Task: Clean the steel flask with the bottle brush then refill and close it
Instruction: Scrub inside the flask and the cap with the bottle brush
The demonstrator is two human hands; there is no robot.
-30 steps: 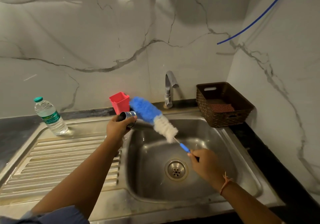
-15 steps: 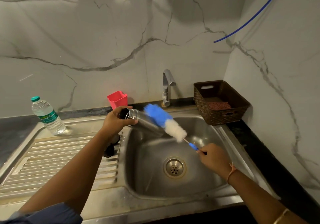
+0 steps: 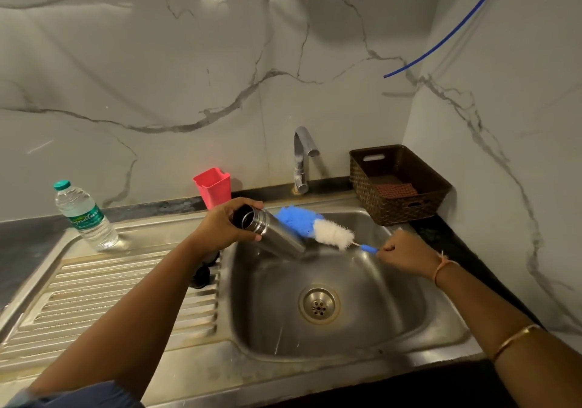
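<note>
- Since a second ago, the bottle brush (image 3: 316,230) has swung from in front of the flask's mouth to behind its body, and the steel flask (image 3: 273,233) has tipped, its base now low over the sink (image 3: 441,329).
- Left hand (image 3: 225,228) wraps closed around the flask's neck, open mouth facing the camera.
- Right hand (image 3: 406,254) is fisted on the brush's blue handle, blue-and-white head lying just beyond the flask.
- Plastic water bottle (image 3: 84,217) stands on the drainboard, well apart; a red cup (image 3: 213,187) and brown basket (image 3: 398,184) flank the tap (image 3: 302,161).
</note>
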